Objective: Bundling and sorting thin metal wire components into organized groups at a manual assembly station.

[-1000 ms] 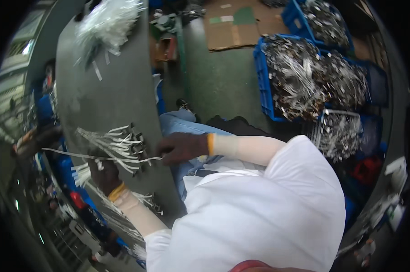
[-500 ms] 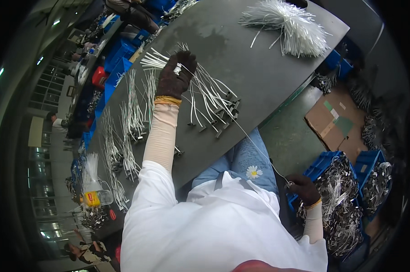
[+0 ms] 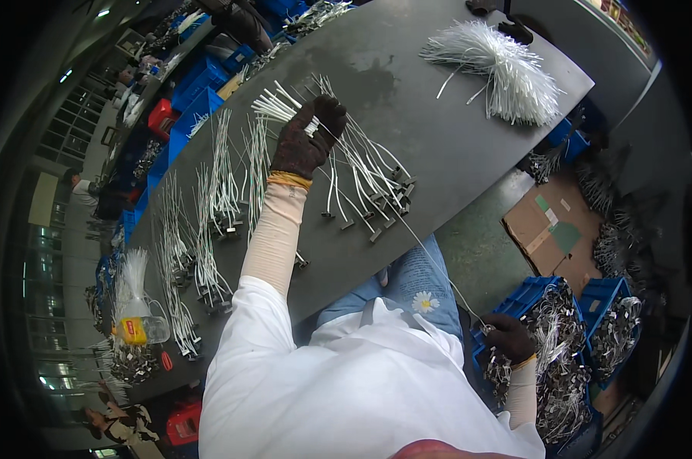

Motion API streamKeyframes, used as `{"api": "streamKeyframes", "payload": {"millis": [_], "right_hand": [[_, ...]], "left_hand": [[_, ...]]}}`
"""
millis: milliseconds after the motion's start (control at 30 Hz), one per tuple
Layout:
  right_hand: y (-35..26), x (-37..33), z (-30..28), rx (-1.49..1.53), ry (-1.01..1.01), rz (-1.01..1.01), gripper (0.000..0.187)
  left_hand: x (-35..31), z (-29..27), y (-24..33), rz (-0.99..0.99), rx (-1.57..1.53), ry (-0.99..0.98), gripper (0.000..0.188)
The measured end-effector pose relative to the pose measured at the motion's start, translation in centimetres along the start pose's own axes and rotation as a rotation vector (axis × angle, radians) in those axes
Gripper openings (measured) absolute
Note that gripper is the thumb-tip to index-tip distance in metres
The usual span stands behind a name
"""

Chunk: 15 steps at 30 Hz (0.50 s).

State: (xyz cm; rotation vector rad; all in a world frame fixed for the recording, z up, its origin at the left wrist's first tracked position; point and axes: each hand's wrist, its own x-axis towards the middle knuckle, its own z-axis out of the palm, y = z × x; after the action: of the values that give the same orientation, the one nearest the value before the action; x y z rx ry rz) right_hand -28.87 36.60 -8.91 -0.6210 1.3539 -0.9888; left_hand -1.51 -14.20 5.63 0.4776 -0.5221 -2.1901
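A worker's gloved left hand [image 3: 309, 139], at 11 o'clock, holds a bundle of white strips [image 3: 275, 105] in a closed grip over the grey surface [image 3: 438, 141], while the right hand [image 3: 508, 336], at 4 o'clock, pinches a thin strand [image 3: 456, 292] running toward 11 o'clock, near a blue crate [image 3: 526, 293].

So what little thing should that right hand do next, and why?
Perhaps lift the right hand away from the blue crate: it seems to pinch a thin strand running from the table, and the tangled pieces beside it might snag it.
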Motion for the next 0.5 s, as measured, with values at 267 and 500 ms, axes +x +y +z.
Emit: {"api": "streamKeyframes", "payload": {"millis": [267,500], "right_hand": [[0.2,-0.1,1.1,0.066,0.028,0.098,0.035],[0.7,0.1,1.7,0.037,0.097,-0.021,0.027]], "left_hand": [[-1.7,-1.3,1.0,-0.08,-0.106,-0.028,0.027],[-3.4,0.3,0.9,0.048,0.18,0.063,0.027]]}}
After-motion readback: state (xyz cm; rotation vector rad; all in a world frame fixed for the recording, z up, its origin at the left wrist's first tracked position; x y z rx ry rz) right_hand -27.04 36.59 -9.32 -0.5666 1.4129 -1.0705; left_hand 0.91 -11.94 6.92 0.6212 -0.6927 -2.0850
